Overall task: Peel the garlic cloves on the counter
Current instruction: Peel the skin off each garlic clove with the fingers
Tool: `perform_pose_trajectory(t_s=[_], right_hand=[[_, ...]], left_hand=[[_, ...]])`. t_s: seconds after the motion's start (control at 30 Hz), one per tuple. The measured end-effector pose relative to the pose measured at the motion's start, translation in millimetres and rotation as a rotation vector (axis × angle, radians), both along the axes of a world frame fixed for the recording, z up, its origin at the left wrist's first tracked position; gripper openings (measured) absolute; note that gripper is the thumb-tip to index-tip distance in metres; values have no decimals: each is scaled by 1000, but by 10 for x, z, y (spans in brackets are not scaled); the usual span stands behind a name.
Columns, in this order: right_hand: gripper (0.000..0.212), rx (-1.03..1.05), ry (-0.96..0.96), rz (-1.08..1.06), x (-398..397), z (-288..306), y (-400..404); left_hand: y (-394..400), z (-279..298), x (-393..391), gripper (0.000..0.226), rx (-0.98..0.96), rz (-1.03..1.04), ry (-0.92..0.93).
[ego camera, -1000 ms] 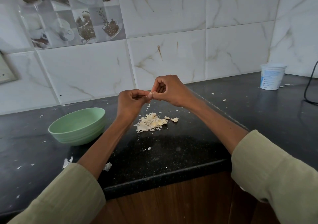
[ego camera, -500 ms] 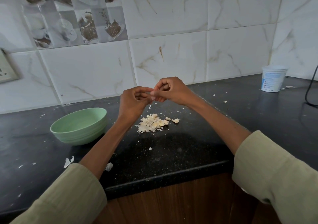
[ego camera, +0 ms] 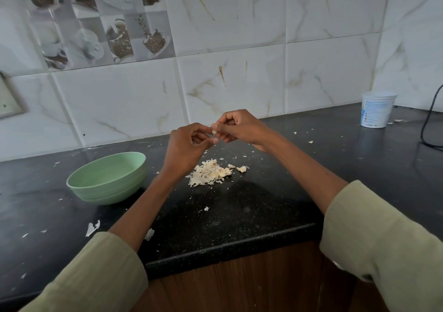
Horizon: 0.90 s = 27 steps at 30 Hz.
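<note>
I see two hands up over a black counter (ego camera: 239, 215). The right hand (ego camera: 242, 127) has its fingers curled and it pinches a small pale clove (ego camera: 214, 131) at the fingertips. The clove sits right between the two hands, above the counter, not touching it. The left hand (ego camera: 184, 148) is just beside it on the left. Its fingers are curled too, and its thumb tip comes up close under the clove. I cannot tell if the left hand really holds the clove or only touches it.

Under the hands, a bit nearer to me, lies a pile (ego camera: 211, 172) of pale garlic bits and skins on the counter. I cannot tell which bits in it are cloves and which are only skin. One more bit (ego camera: 241, 168) lies just to the right of the pile.

A green bowl (ego camera: 107, 179) stands on the counter to the left of the pile, near the left arm. I cannot see what is inside it.

Far off on the right stands a white tub (ego camera: 377, 110), close to the wall (ego camera: 239, 59). A black cord (ego camera: 429, 124) hangs down just right of it.

Little white flakes (ego camera: 93, 227) lie all over the counter, some near the edge by the left sleeve (ego camera: 91, 275). The right sleeve (ego camera: 383, 251) is at the near right.
</note>
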State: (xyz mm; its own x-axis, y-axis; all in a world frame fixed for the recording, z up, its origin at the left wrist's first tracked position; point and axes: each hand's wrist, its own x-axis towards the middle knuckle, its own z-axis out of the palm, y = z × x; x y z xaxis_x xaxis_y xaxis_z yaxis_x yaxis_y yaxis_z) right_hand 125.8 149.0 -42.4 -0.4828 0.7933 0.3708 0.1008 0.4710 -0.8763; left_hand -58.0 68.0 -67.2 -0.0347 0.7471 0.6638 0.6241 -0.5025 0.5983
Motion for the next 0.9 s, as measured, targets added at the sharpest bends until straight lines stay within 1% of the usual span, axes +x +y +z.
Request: perform_pose_trajectory(t_s=[0.07, 0.13, 0.27, 0.33, 0.43, 0.5, 0.57, 0.67, 0.73, 0.77, 0.83, 0.9], right_hand=[[28, 2, -10, 19, -5, 4, -16], [30, 13, -37, 27, -12, 10, -44], [50, 130, -129, -12, -27, 16, -88], [53, 202, -200, -24, -46, 19, -121], [58, 286, -271, -45, -64, 14, -156], [63, 344, -311, -59, -81, -7, -155], [63, 376, -365, -77, -96, -40, -139], [61, 390, -455, -98, -77, -76, -108], [58, 400, -489, -79, -48, -77, -103], [56, 404, -499, -68, -35, -70, -111], [53, 399, -508, -53, -18, -62, -114], [52, 385, -508, -37, -13, -67, -94]], left_hand=[[-5, 6, 7, 17, 24, 12, 4], [-5, -5, 1, 13, 42, 36, 30], [-8, -25, 18, 8, 62, 78, 198], [-31, 1, 27, 11, 68, 96, 232], [-86, 84, 15, 22, 73, 139, 274], [-126, 165, -27, 25, 107, 244, 329], [-173, 265, -89, 29, 142, 400, 389], [-246, 405, -253, 38, 150, 644, 415], [-278, 448, -411, 43, 71, 784, 424], [-289, 454, -492, 42, 14, 829, 405], [-314, 463, -605, 36, -89, 882, 335], [-345, 490, -664, 31, -153, 922, 248]])
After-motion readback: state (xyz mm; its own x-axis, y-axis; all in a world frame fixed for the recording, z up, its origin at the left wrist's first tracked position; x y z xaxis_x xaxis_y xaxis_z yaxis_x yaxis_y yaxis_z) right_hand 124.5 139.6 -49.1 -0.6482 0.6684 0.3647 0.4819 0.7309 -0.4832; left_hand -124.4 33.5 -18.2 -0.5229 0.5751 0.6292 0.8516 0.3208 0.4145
